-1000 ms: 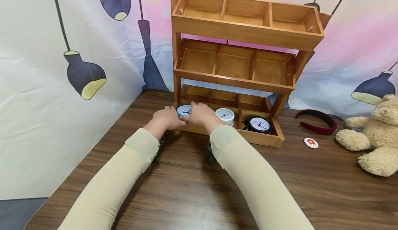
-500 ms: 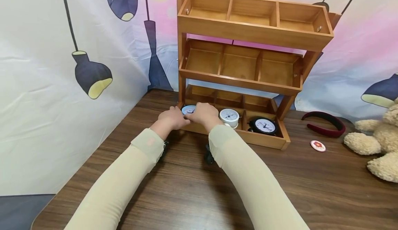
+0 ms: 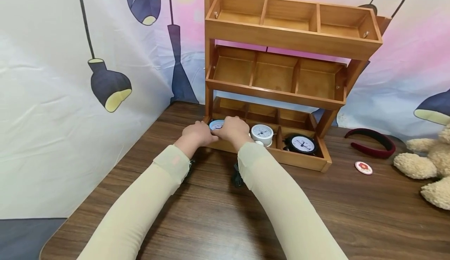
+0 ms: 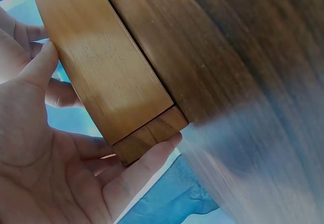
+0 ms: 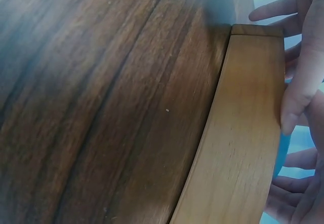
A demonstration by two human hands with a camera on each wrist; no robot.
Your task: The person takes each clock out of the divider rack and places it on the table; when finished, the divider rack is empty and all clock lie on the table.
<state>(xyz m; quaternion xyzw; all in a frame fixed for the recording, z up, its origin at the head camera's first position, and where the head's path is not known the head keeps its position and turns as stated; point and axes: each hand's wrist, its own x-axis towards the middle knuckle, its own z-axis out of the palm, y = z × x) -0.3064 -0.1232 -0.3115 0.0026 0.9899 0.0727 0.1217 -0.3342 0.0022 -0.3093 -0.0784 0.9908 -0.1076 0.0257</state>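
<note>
In the head view, a round blue-rimmed alarm clock (image 3: 216,124) stands in the left compartment of the wooden shelf's bottom tier (image 3: 228,146). My left hand (image 3: 199,132) holds its left side, with one finger outside the shelf end in the left wrist view. On the clock's right side my right hand (image 3: 233,130) grips it and hides much of the dial. A sliver of its blue rim (image 5: 282,153) shows behind the shelf front in the right wrist view. Beside the right hand sit a white alarm clock (image 3: 262,134) and a black alarm clock (image 3: 300,144).
Two upper shelf tiers (image 3: 291,29) with divided compartments rise behind the hands. On the brown table (image 3: 211,213) at right lie a dark red headband (image 3: 376,143) and a round flower badge (image 3: 363,168). A plush bear (image 3: 418,164) sits at the right edge.
The head view has shifted, so the shelf and hands appear further right. Both hands stay at the blue alarm clock, with the right hand covering more of its dial.
</note>
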